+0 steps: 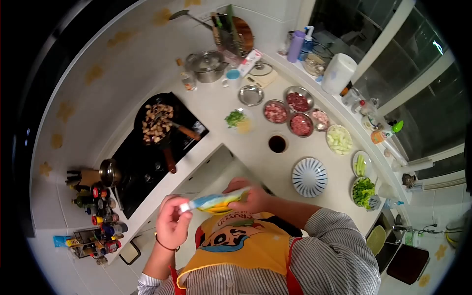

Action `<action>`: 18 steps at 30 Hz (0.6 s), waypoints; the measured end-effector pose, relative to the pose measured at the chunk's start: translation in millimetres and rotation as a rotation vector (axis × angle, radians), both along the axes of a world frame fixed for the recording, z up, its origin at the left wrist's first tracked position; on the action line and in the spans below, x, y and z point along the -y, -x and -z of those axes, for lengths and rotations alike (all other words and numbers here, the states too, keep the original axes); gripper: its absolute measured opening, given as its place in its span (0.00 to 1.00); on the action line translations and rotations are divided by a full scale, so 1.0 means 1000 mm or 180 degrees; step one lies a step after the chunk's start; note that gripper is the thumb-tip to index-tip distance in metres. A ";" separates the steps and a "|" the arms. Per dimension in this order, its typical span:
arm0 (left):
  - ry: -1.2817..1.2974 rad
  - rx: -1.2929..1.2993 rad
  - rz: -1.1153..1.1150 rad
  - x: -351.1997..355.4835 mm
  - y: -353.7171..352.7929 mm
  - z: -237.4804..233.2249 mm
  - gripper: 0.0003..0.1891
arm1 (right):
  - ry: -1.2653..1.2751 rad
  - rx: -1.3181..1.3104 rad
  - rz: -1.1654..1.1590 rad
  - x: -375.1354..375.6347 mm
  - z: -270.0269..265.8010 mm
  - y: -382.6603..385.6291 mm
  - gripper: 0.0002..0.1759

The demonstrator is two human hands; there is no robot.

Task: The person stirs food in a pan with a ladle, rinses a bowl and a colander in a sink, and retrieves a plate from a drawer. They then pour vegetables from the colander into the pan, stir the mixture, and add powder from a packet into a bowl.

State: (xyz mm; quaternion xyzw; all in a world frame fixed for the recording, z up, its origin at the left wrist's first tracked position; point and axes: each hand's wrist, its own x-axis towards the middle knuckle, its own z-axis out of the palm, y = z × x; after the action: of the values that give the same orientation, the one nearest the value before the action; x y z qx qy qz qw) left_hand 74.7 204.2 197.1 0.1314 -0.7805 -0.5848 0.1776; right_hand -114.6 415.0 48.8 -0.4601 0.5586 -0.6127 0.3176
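Observation:
In front of the apron, my two hands hold a blue-and-yellow spouted pouch, tilted nearly sideways. The fingers of my left hand are closed around its white cap at the left end. My right hand grips the pouch's other end, with some fingers hidden behind it. Beyond my left hand, a black wok on the hob holds browned diced pieces and a spatula with a wooden handle.
On the counter are bowls of raw meat, a bowl of dark liquid, chopped greens, a striped plate, pale chopped vegetable and leafy greens. Sauce bottles crowd the left. A lidded pot stands behind.

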 end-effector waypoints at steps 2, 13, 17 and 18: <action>0.0429 -0.0046 0.0536 -0.025 0.047 -0.006 0.15 | -0.0204 0.0542 0.0152 -0.045 -0.014 0.030 0.28; 0.2000 0.0346 0.1029 -0.084 0.198 0.048 0.11 | -0.0897 0.1368 0.1492 -0.151 0.003 0.073 0.32; 0.0572 0.2256 0.1209 -0.091 0.220 0.069 0.19 | -0.1114 0.0369 0.1790 -0.177 0.003 0.087 0.28; 0.0223 0.2891 0.1396 -0.086 0.231 0.070 0.24 | -0.1138 0.0185 0.1838 -0.183 0.008 0.089 0.27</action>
State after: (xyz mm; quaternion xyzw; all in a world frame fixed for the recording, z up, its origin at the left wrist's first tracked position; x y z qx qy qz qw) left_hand -156.1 290.1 126.9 0.1995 -0.8074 -0.4656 -0.3026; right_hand -203.5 597.7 40.9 -0.2023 0.7551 -0.5826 0.2225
